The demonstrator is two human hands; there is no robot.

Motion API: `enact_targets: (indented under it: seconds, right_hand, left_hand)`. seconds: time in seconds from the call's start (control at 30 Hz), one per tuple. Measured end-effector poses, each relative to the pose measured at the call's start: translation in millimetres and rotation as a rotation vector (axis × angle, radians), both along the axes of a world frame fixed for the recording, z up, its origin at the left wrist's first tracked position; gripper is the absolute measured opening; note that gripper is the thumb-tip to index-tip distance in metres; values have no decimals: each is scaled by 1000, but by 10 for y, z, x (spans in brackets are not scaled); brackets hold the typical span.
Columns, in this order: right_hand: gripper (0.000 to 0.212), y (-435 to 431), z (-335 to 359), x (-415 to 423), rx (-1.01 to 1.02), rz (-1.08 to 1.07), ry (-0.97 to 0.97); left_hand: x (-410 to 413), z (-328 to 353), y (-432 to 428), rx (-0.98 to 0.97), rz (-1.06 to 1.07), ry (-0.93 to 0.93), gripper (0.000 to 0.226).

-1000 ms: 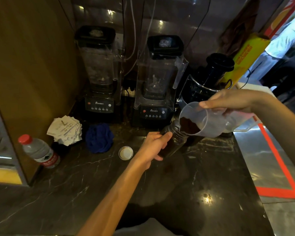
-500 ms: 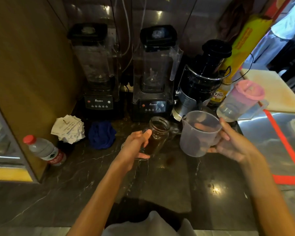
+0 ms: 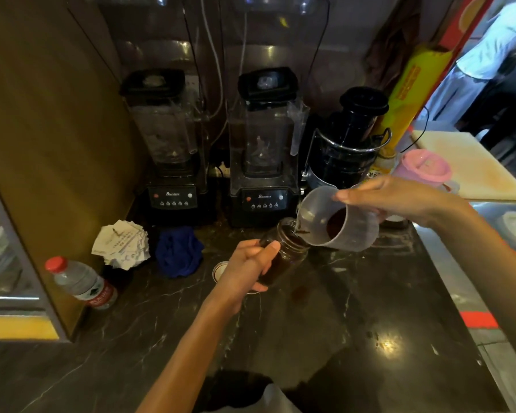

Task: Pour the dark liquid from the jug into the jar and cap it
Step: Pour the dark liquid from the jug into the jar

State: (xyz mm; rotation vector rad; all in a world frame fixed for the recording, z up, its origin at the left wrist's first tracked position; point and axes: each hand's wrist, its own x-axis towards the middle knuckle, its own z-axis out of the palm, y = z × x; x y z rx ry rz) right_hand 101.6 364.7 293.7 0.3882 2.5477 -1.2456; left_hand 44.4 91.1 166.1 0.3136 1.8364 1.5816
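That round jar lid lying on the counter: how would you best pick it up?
Pinch the lid by its rim, from above. It lies flat and low on the counter, half hidden behind the left hand, so only its edge gives a grip.

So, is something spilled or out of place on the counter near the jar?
Possibly. A small dark spot lies on the counter just in front of the jar, maybe a drip, though the dark stone makes it uncertain. The jar itself is tilted in the left hand, not standing.

Drinks-shop counter: two blenders [image 3: 173,150], a juicer [image 3: 349,144]
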Motion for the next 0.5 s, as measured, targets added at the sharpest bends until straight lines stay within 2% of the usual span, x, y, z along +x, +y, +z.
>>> enact_targets:
  seconds: [0.03, 0.13, 0.23, 0.4, 0.5]
  right_hand:
    - [99, -8, 83, -51, 52, 29, -21]
    - [88, -11, 268, -190, 211, 100, -89]
    - [77, -84, 429, -321, 289, 179, -139]
    - [71, -280, 667, -536, 448, 268, -203]
    - [82, -402, 750, -630, 558, 311, -251]
  left_hand:
    - [11, 31, 14, 9, -7, 7, 46]
    - [51, 99, 70, 44, -27, 16, 47]
    - [78, 145, 157, 41, 22, 3, 44]
    - [112, 192, 287, 42, 13, -14, 41]
    - [108, 206, 347, 52, 3, -38, 35]
